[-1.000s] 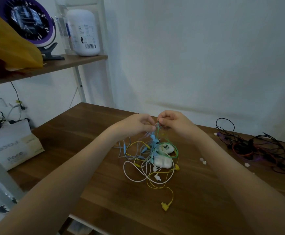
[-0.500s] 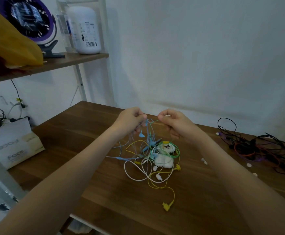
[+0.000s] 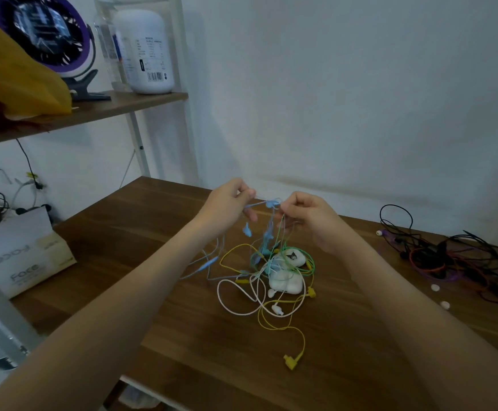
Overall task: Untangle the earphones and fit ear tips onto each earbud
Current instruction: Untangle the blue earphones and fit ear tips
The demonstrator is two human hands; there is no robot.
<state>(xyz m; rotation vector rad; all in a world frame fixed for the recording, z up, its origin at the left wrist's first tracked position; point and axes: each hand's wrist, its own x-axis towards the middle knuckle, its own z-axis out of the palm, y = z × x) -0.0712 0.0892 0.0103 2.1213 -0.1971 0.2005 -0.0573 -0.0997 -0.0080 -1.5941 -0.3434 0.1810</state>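
The table (image 3: 153,292) is brown wood and runs back to a white wall. On my left a shelf (image 3: 141,99) stands above it and holds a yellow bag (image 3: 13,78), a purple fan (image 3: 43,28) on a clip and a white bottle (image 3: 148,51). Lower down on the left, off the table's edge, there is a white box (image 3: 19,259).

At the far right of the table lies a dark pile (image 3: 455,262) of black, red and purple cords, well apart from what I am working on.

In the middle of the table sits the tangle (image 3: 271,280) of earphones: white, yellow, green and blue cords looped over one another. Most of it rests on the wood, and its upper strands rise to my fingers. My left hand (image 3: 230,203) and my right hand (image 3: 310,221) are both raised above it, close together.

Two white cases (image 3: 286,281) lie inside the tangle, the farther one bearing a small dark figure.

My left thumb and fingers are curled together and pinch the blue cord (image 3: 255,204). My right fingers are curled too and pinch the same cord at its other end, where green strands also hang. A short length is stretched between my hands. A blue earbud (image 3: 247,231) dangles just below my left hand.

A yellow plug (image 3: 290,361) lies nearest me, at the end of a yellow cord.

White tips (image 3: 435,287) lie loose on the table near the dark pile.
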